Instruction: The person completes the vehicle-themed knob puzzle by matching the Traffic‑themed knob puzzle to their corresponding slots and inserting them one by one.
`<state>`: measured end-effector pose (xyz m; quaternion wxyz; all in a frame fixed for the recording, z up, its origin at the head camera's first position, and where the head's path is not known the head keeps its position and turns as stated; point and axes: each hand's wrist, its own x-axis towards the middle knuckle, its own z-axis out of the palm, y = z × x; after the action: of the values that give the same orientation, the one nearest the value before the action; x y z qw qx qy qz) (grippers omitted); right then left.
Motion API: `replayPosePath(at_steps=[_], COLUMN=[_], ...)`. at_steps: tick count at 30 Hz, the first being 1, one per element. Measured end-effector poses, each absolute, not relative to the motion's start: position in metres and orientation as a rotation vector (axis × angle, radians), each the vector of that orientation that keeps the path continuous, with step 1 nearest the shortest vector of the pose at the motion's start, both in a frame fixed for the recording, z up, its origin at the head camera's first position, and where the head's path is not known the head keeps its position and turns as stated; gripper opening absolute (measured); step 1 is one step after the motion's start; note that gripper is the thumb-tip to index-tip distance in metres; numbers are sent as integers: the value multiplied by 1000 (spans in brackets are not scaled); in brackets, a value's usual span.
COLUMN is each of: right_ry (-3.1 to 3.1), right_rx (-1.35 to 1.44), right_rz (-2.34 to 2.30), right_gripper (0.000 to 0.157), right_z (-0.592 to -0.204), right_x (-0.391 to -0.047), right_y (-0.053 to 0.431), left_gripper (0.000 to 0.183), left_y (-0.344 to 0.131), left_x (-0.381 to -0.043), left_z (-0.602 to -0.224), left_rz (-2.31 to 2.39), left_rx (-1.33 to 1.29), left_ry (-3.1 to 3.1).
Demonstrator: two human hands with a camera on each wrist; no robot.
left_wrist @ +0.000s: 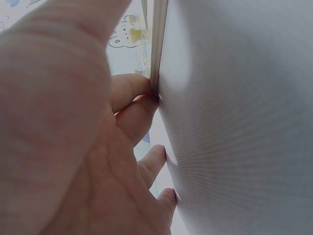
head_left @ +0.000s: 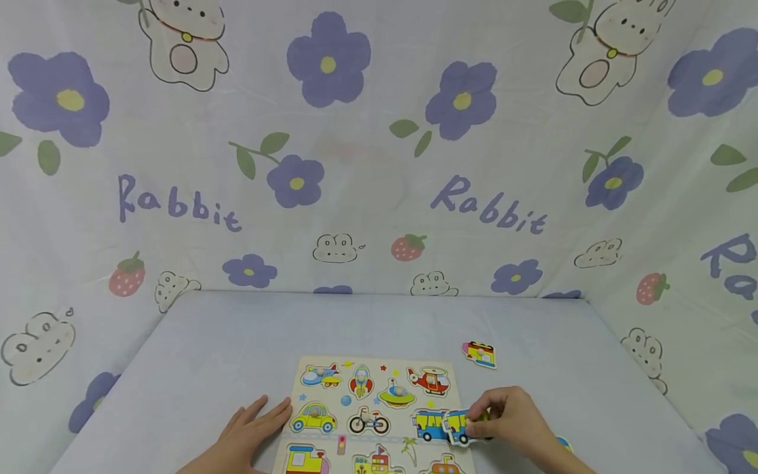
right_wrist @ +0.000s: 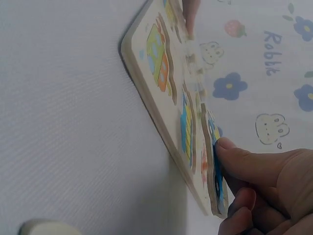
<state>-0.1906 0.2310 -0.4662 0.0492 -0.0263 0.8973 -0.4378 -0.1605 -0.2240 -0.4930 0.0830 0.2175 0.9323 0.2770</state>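
Note:
In the head view my right hand (head_left: 512,421) pinches a blue and yellow bus puzzle piece (head_left: 457,428) between thumb and fingers. The piece overlaps the printed bus spot (head_left: 428,426) on the right side of the wooden puzzle board (head_left: 349,447). The right wrist view shows the bus piece (right_wrist: 215,166) tilted on edge above the board, thumb on its face. My left hand (head_left: 249,431) rests beside the board's left edge with its fingers extended. In the left wrist view two fingertips (left_wrist: 139,88) touch the edge of the board (left_wrist: 157,44), and the others rest on the table.
A loose train piece (head_left: 481,353) lies beyond the board's upper right corner. Another piece (head_left: 564,444) shows partly behind the right forearm. On the board are a yellow car (head_left: 314,419), a bicycle (head_left: 368,421) and a helicopter (head_left: 431,380). Patterned cloth (head_left: 355,145) hangs behind the table.

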Motion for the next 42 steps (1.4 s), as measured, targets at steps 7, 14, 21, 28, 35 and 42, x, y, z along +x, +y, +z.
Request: replayPosePath(at_steps=[7, 14, 21, 28, 35, 42], right_ry=[2711, 2697, 2705, 2742, 2738, 2715], right_rx=[-176, -281, -326, -295, -282, -245], right_rz=[-1365, -1356, -1339, -1346, -1300, -1279], right_gripper=[22, 20, 19, 19, 21, 21], right_z=[-468, -473, -482, -484, -486, -487], right_x=[-192, -197, -199, -202, -208, -210], right_y=[223, 208, 191, 185, 189, 189], left_gripper=[116, 112, 111, 112, 111, 115], left_y=[-221, -226, -227, -227, -227, -225], left_x=[-158, -162, -163, -162, -162, -161], left_z=[-493, -495, -493, -494, -493, -494], left_rz=[821, 840, 854, 832, 831, 846], left_rx=[558, 696, 718, 702, 717, 675], left_ry=[2779, 2781, 2763, 2769, 2781, 2786])
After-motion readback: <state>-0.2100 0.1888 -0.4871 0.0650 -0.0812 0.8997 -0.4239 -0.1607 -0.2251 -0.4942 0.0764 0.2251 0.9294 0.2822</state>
